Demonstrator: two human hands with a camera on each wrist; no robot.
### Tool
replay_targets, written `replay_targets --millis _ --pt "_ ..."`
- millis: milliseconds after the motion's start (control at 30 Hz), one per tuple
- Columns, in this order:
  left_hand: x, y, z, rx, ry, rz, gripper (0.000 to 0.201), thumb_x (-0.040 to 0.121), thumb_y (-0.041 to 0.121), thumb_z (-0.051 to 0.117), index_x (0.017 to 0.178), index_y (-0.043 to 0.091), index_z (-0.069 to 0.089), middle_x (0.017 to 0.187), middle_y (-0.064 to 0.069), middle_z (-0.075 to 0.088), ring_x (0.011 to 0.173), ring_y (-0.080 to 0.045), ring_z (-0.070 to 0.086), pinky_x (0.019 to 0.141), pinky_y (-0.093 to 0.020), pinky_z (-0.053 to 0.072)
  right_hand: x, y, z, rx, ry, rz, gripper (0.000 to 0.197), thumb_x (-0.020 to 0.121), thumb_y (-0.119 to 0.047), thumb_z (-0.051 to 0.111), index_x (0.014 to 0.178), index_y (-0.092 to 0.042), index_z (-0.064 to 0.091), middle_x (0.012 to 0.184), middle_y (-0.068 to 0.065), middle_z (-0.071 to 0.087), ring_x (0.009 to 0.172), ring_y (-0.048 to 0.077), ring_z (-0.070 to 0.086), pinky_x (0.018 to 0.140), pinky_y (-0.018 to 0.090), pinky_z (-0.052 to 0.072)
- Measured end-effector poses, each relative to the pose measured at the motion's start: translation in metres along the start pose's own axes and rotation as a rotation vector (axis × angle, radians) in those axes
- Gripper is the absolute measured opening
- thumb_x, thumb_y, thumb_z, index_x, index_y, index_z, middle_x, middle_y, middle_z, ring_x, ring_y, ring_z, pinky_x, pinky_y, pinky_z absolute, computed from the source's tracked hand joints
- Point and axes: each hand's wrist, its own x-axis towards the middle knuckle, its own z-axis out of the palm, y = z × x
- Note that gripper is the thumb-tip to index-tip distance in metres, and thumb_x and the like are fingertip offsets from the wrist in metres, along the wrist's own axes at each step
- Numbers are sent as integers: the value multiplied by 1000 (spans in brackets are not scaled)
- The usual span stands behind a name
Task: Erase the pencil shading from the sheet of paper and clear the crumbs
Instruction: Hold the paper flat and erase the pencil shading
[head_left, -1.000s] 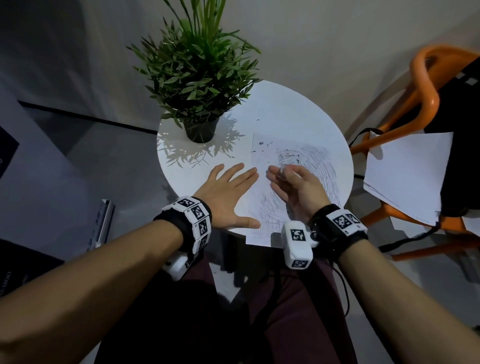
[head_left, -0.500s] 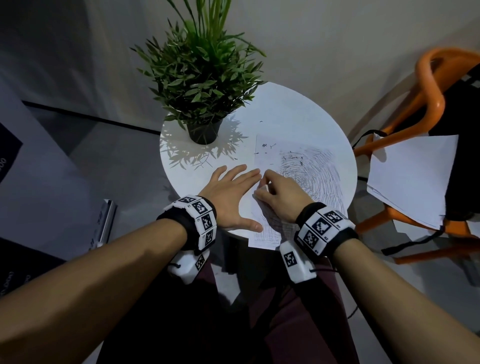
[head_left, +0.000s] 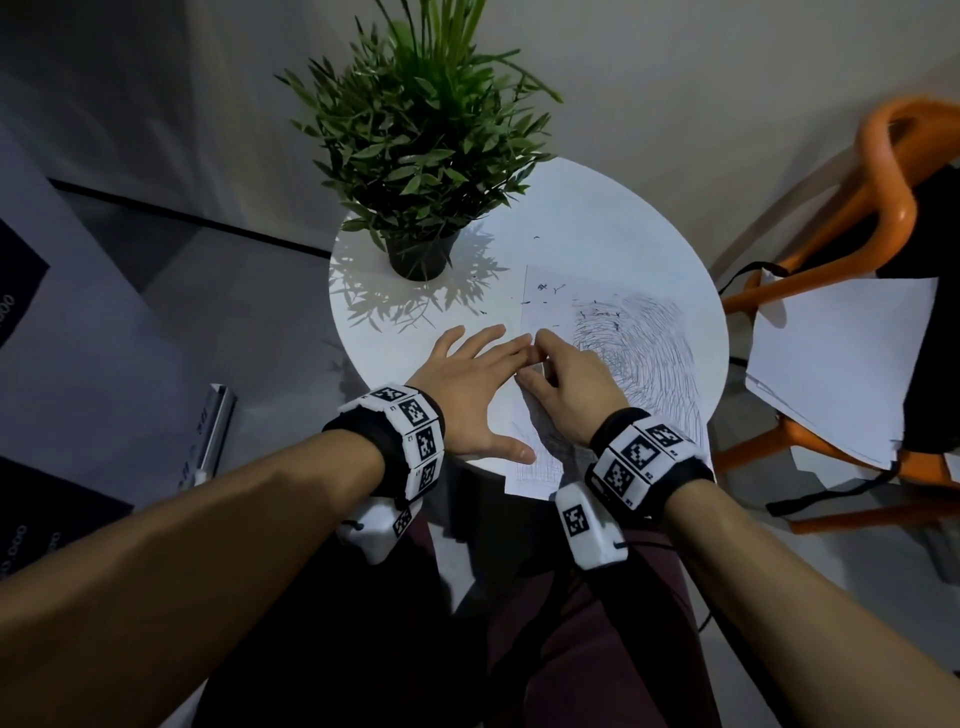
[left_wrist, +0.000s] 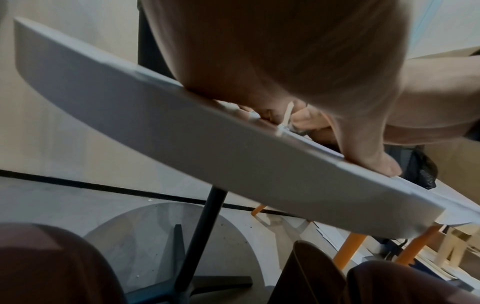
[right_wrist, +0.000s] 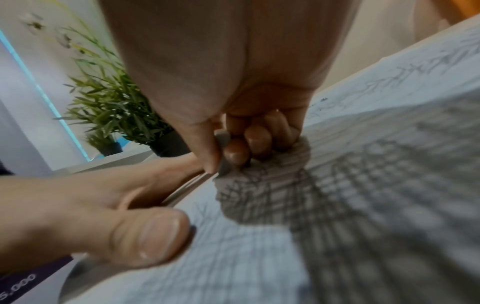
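From the head view, your left hand (head_left: 475, 395) lies flat, fingers straight and spread, on the white round table (head_left: 613, 218) at the left edge of the sheet of paper (head_left: 540, 291). Your right hand (head_left: 569, 382) sits curled on the pencil shading (head_left: 649, 353); dark crumbs (head_left: 545, 299) dot the sheet's far part. Your wrist bands carry square black-and-white codes.

In the left wrist view, your palm presses the table rim (left_wrist: 182, 131).

At the right wrist, your thumb and fingers pinch a grey eraser (right_wrist: 224, 152) against the shaded paper. Bottom left reads "5.000".
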Motion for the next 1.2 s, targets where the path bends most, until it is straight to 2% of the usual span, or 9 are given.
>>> replay_targets --millis 167,367,467,600,733,900,1000,1100,1200 --pt "-1 1 0 -1 -3 0 120 64 92 52 158 35 7 166 18 -2 152 -10 -11 121 -47 -13 -2 -1 -1 39 -15 -13 21 94 -21 59 81 -29 45 56 -7 46 53 7 44 53 27 29" --pt "-2 1 -1 10 -10 -5 119 66 91 53 158 31 10 166 17 -2 152 -9 -12 121 -46 -13 -7 -2 3 -3 -59 -39 10 93 -21 59 89 -19 50 56 -9 48 56 6 46 59 30 30" --pt "-2 2 -1 18 -14 0 120 65 92 52 159 34 3 166 18 -4 152 -10 -12 121 -47 -13 -4 0 2 0 53 -9 17 94 -20 57 87 -24 42 57 -10 47 57 9 45 59 30 28" --pt "-2 1 -1 16 -20 -5 120 65 92 52 159 31 7 166 17 -3 152 -9 -12 121 -46 -13 -7 -1 3 -15 -46 -41 14 93 -19 58 87 -22 46 55 -10 47 56 5 46 58 30 29" --pt "0 1 0 27 -25 2 121 65 93 50 159 32 5 166 18 -4 152 -10 -12 121 -47 -12 -4 0 0 -21 9 -27 13 93 -17 55 88 -22 45 57 -7 49 59 18 49 58 30 31" --pt "-1 1 -1 34 -30 -1 122 65 94 49 159 31 3 166 18 -5 152 -10 -13 121 -47 -13 -5 -1 1 0 54 3 12 93 -16 54 86 -19 44 59 -4 51 61 21 51 56 31 30" --pt "-2 0 0 29 -21 3 120 66 93 50 159 31 6 166 17 -3 152 -11 -12 121 -48 -13 -4 -4 2 -19 -66 -16 9 93 -17 56 89 -19 48 60 -5 53 60 17 52 59 30 31" --pt "-1 1 1 42 -17 3 121 66 93 49 159 31 3 166 16 -4 152 -11 -12 121 -48 -12 -3 0 1 -12 43 15 12 94 -16 53 87 -17 43 61 -2 53 61 22 51 58 31 29" --pt "-1 0 0 32 -17 6 119 66 94 48 159 31 8 166 16 -1 152 -11 -12 121 -48 -12 -3 -2 3 -6 -90 9 8 92 -19 55 88 -19 48 61 -6 53 60 15 52 61 29 33"
